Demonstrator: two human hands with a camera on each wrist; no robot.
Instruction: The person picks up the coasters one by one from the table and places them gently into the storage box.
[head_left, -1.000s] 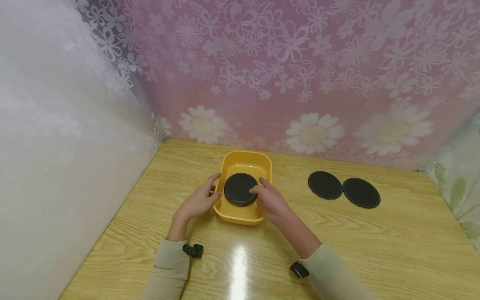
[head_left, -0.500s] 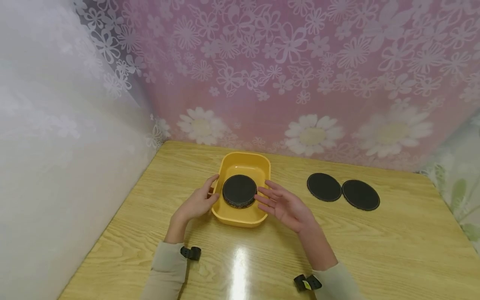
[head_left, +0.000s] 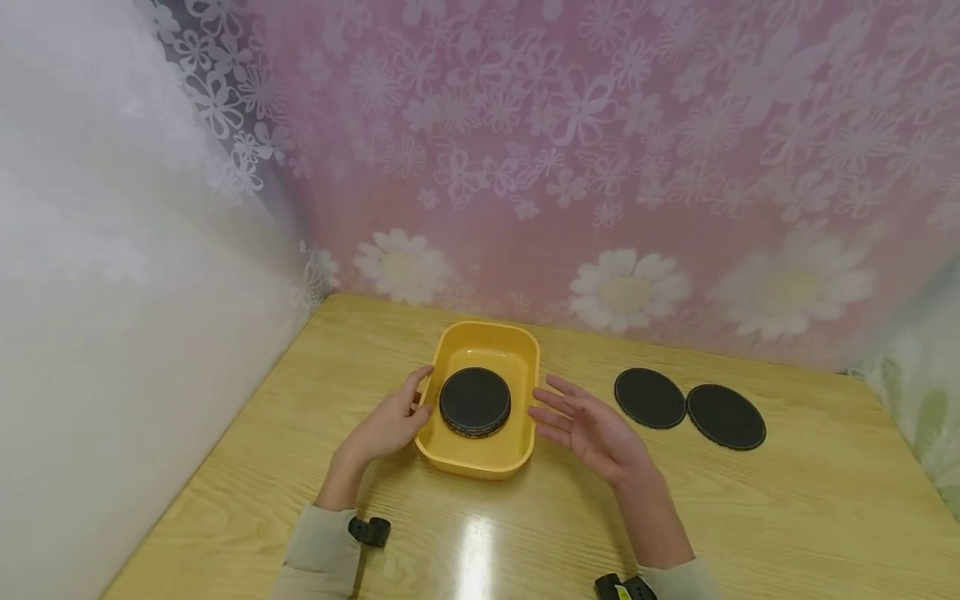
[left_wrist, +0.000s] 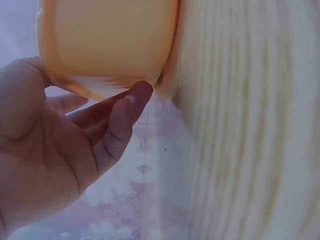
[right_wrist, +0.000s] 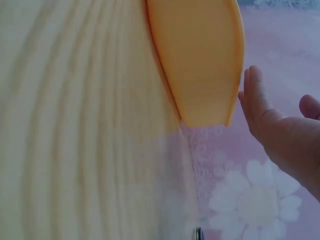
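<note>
A yellow rectangular tray (head_left: 477,467) stands on the table with a stack of round black coasters (head_left: 475,402) lying inside it. At the tray's left side my left hand (head_left: 382,425) holds the wall; in the left wrist view the thumb is at the rim and the bent fingers (left_wrist: 120,125) lie against the outside. My right hand (head_left: 592,429) is beside the tray's right rim, palm turned inward, fingers spread and nothing held. In the right wrist view its straight fingertips (right_wrist: 254,75) are right by the rim.
Two more black coasters lie flat to the right, a nearer-left one (head_left: 649,398) and one edge to edge with it (head_left: 726,417). The wooden table (head_left: 285,500) meets a pink flowered backdrop (head_left: 517,225) behind and a pale wall (head_left: 135,275) on the left.
My right hand has let go of the coaster stack, opened, and drawn back to the right of the tray. The left hand stays at the tray's left side. The view has tilted up slightly.
</note>
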